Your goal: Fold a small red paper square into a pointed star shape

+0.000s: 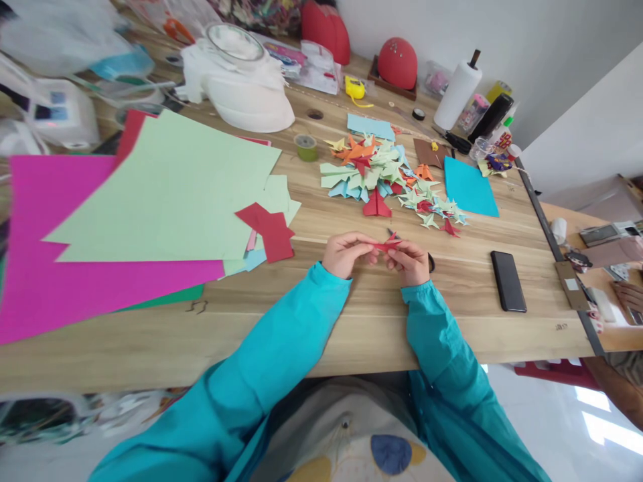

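Observation:
Both of my hands meet over the wooden table (351, 321), pinching a small folded piece of red paper (386, 246). My left hand (345, 253) grips its left end with curled fingers. My right hand (412, 262) pinches the right end. Both arms wear teal sleeves. Just beyond the hands lies a heap of folded paper shapes (386, 181) in green, orange, blue and red. A red paper offcut (268, 229) rests to the left of my left hand.
Large pink (75, 268) and light green (165, 194) sheets cover the left of the table. A black phone (508, 280) lies right of my hands, a blue sheet (469, 187) beyond it. A white container (241, 80), paper-towel roll (457, 94) and bottles stand at the back.

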Available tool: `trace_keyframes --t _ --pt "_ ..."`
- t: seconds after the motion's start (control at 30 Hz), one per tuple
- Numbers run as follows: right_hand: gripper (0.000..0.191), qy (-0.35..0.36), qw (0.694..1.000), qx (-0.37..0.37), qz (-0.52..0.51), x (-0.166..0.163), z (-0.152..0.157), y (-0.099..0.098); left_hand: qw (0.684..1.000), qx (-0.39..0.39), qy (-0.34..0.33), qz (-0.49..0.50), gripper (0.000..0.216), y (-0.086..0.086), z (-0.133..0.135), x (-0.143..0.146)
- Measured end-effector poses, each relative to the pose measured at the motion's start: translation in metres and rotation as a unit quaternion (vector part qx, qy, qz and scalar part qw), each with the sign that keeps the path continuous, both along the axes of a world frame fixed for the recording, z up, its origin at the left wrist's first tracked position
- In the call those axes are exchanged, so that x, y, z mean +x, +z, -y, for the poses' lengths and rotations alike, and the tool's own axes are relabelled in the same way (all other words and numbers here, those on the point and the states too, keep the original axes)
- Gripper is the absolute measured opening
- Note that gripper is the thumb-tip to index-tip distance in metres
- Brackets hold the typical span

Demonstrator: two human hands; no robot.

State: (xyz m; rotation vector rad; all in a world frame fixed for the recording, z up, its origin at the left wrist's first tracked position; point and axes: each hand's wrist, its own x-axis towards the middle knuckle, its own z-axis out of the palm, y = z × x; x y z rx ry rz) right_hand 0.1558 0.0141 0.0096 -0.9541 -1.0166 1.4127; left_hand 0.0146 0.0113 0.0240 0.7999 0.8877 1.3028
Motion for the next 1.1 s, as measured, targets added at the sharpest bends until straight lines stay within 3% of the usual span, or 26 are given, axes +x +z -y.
trace_keyframes --t 0.27,0.6,1.1 --pt "0.014 0.0 1.0 -0.019 0.001 -0.0004 0.0014 0.0058 0.999 -0.019 -0.011 0.036 0.017 -0.0005 -0.0006 -0.0019" --pt "0.014 -0.006 1.0 -0.023 -0.007 0.0006 -0.0002 0.0029 1.0 0.023 -0.002 0.006 0.018 -0.002 -0.0001 -0.0005" --pt "0.016 -0.011 0.999 -0.021 0.026 0.0005 -0.0007 0.0008 1.0 -0.002 0.008 -0.003 0.017 0.0018 0.0007 -0.0002"
